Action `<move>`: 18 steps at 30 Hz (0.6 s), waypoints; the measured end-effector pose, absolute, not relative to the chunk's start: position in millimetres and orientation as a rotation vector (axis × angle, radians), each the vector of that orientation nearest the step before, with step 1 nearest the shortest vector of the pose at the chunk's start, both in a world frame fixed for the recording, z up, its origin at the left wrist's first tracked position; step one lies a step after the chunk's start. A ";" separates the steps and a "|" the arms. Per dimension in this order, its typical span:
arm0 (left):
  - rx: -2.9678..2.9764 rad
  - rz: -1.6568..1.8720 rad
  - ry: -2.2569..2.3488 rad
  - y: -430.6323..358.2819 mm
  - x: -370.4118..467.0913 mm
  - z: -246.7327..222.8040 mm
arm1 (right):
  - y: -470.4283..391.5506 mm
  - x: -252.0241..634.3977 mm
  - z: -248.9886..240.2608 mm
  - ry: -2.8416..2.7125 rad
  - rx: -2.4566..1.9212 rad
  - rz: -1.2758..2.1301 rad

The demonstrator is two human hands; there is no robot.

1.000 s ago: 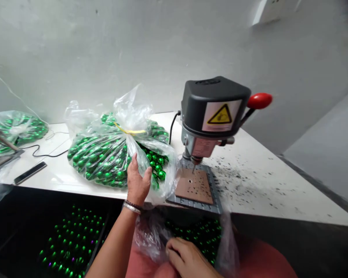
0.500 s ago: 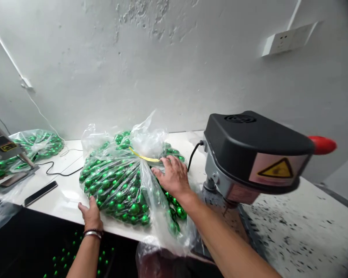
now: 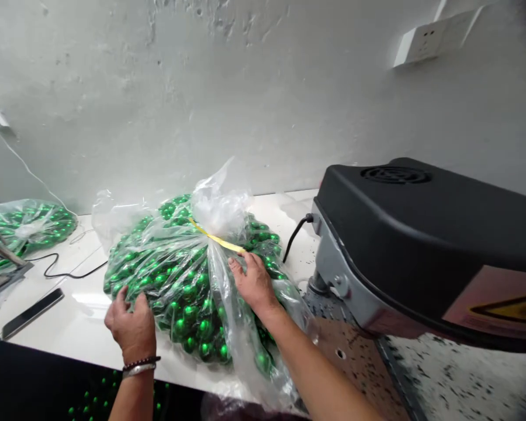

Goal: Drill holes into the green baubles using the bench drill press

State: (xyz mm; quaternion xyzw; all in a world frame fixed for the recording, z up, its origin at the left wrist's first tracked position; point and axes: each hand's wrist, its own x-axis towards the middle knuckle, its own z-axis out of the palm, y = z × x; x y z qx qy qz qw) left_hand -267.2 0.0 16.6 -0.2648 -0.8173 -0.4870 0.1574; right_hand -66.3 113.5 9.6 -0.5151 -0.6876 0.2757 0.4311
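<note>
A big clear plastic bag (image 3: 188, 280) full of shiny green balls lies on the white table, its neck gathered by a yellow tie (image 3: 219, 240). My left hand (image 3: 131, 321), with two bracelets at the wrist, is at the bag's near left side, fingers apart and holding nothing. On the right part of the bag rests my right hand (image 3: 255, 282), its fingers spread and the fingertips at the end of the yellow tie. Whether they pinch the tie is not clear; the hand looks open.
A black and grey drill press (image 3: 403, 245) stands close on the right, over a speckled base. To the left are a phone (image 3: 33, 314), a black cable (image 3: 76, 275) and another bag of green balls (image 3: 30, 225). More green balls show below the table edge.
The view has come closer and turned, so the machine looks larger. My left hand has risen slightly along the bag's side. My right hand has shifted a little down and left.
</note>
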 end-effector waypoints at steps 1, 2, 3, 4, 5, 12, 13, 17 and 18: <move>-0.762 -1.340 -2.307 0.3 -267.7 25.0 | 113.1 -65.3 10.2 -1.720 -1.273 0.698; -0.820 -1.292 -2.263 3.7 -268.7 34.6 | 112.8 -64.5 10.8 -1.727 -1.269 0.715; -0.888 -1.258 -2.237 10.1 -270.7 45.4 | 112.5 -63.9 11.4 -1.735 -1.271 0.738; -0.943 -1.241 -2.225 18.8 -274.3 57.1 | 112.1 -63.4 12.2 -1.742 -1.278 0.767; -0.977 -1.227 -2.243 29.4 -279.3 69.4 | 111.7 -62.9 13.1 -1.750 -1.287 0.798; -0.940 -1.290 -2.621 116.9 -320.8 144.4 | 95.9 -61.3 19.4 -1.879 -1.282 0.985; -0.950 -1.292 -2.635 128.3 -324.5 147.9 | 91.7 -61.6 17.8 -1.903 -1.294 0.987; -0.840 -1.465 -2.681 159.0 -338.5 142.2 | 79.7 -63.0 2.7 -1.918 -1.333 0.964; -0.836 -1.484 -2.657 161.9 -341.6 138.8 | 79.4 -63.3 -1.9 -1.899 -1.338 0.958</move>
